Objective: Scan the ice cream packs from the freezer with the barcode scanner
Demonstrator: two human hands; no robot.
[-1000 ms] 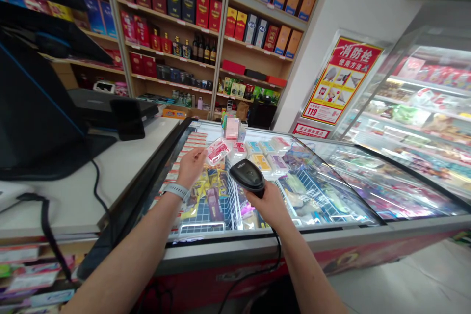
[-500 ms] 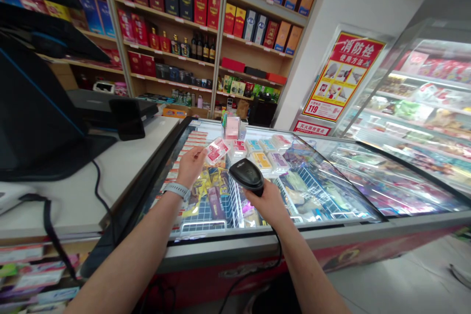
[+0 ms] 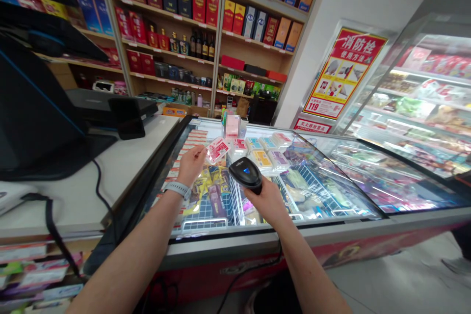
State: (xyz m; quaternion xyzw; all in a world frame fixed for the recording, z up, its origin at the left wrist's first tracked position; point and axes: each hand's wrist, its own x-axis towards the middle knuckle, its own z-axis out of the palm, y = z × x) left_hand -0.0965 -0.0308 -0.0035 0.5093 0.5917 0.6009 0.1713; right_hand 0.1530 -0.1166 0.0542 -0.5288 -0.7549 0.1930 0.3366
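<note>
My left hand (image 3: pixel 191 166) pinches the edge of a small flat red-and-white packet (image 3: pixel 218 150) above the glass top of a chest freezer (image 3: pixel 200 229). My right hand (image 3: pixel 270 201) is wrapped round the handle of a black barcode scanner (image 3: pixel 245 172), whose head points forward and left near the packet. A blue light (image 3: pixel 246 170) shows on top of the scanner, and its cable hangs down in front of the freezer. Beyond the scanner lie several stacked packets with blue, yellow (image 3: pixel 260 159), purple (image 3: pixel 278 159) and red labels.
On the left is a counter (image 3: pixel 147 157) with a dark monitor (image 3: pixel 33 88) and cables. Wire baskets (image 3: pixel 235 201) of wrapped goods show through the freezer glass. Shelves of boxes and bottles (image 3: pixel 201 46) stand behind. A person's leg (image 3: pixel 461 240) is at the right edge.
The blue light on the scanner has come on. Both hands are in nearly the same place. A person's leg and shoe have come into view at the right edge.
</note>
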